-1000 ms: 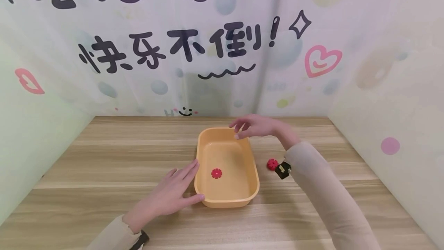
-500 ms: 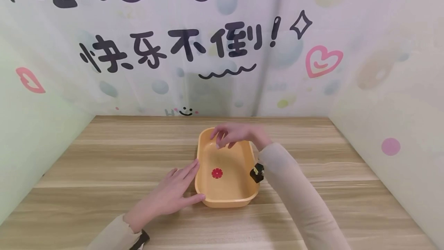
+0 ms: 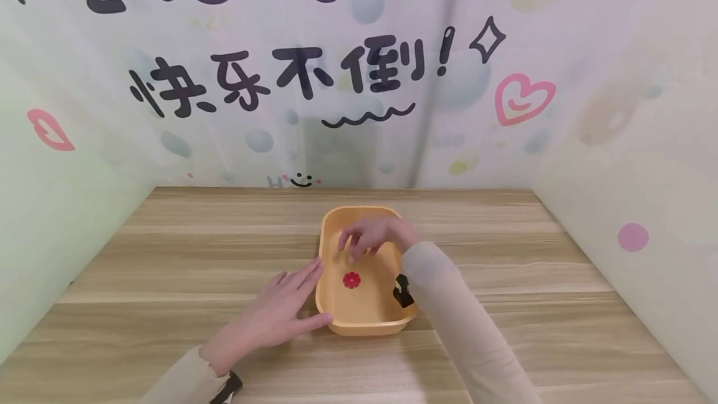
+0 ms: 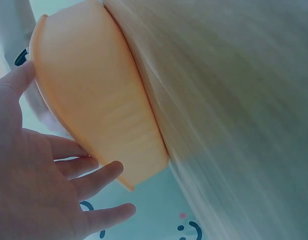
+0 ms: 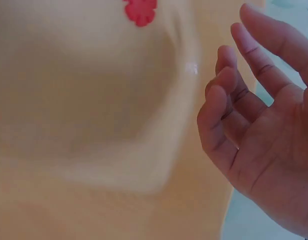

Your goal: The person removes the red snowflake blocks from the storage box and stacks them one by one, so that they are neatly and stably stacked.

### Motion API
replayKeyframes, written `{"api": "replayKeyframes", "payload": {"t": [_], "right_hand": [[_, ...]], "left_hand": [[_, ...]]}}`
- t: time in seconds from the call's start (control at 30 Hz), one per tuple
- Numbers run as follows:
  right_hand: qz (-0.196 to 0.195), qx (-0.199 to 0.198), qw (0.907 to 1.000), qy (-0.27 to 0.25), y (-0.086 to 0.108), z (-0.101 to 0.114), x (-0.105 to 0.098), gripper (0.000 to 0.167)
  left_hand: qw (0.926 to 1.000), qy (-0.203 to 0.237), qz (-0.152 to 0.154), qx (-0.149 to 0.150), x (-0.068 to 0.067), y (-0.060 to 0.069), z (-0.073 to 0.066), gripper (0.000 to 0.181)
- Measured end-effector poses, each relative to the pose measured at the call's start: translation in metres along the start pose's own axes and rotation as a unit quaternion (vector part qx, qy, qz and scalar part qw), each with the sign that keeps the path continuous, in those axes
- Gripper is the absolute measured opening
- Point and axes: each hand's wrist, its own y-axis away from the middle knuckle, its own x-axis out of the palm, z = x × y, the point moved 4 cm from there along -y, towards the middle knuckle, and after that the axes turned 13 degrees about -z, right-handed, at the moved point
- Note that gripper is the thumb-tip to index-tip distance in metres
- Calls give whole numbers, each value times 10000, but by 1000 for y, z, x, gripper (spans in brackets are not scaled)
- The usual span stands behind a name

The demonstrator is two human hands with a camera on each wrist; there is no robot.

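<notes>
An orange plastic basin point(image 3: 367, 329) sits on the wooden table, and inside it lies one red flower-shaped disc point(image 3: 351, 280). My left hand point(image 3: 275, 313) touches the basin's left rim with extended fingers and thumb; in the left wrist view the fingers point(image 4: 101, 180) lie along the rim. Over the basin's far half hovers my right hand point(image 3: 370, 234), palm down and fingers loosely bent, just beyond the red disc. From the right wrist view, nothing is between the fingers of that hand point(image 5: 264, 120), and the disc point(image 5: 140, 11) shows at the top.
Wooden tabletop point(image 3: 185, 248) extends around the basin. A printed cloth point(image 3: 241, 148) with dark writing hangs behind it, and pale walls stand at both sides. My right sleeve point(image 3: 449, 304) covers part of the basin's right side and the table there.
My right hand has moved left from the far right rim, then nearer, over the basin. The red piece right of the basin is now hidden behind the sleeve. My left hand stays put.
</notes>
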Motion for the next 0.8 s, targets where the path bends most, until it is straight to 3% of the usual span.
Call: {"api": "replayKeyframes", "payload": {"t": [0.23, 0.5, 0.8], "right_hand": [[114, -97, 9963, 846, -4, -4, 15, 27], [332, 2, 9958, 858, -7, -4, 30, 23], [171, 98, 9962, 849, -7, -4, 35, 22]], "left_hand": [[10000, 4, -13, -26, 0, 0, 0, 84], [10000, -31, -34, -41, 0, 0, -1, 82], [10000, 13, -48, -48, 0, -1, -1, 81]]}}
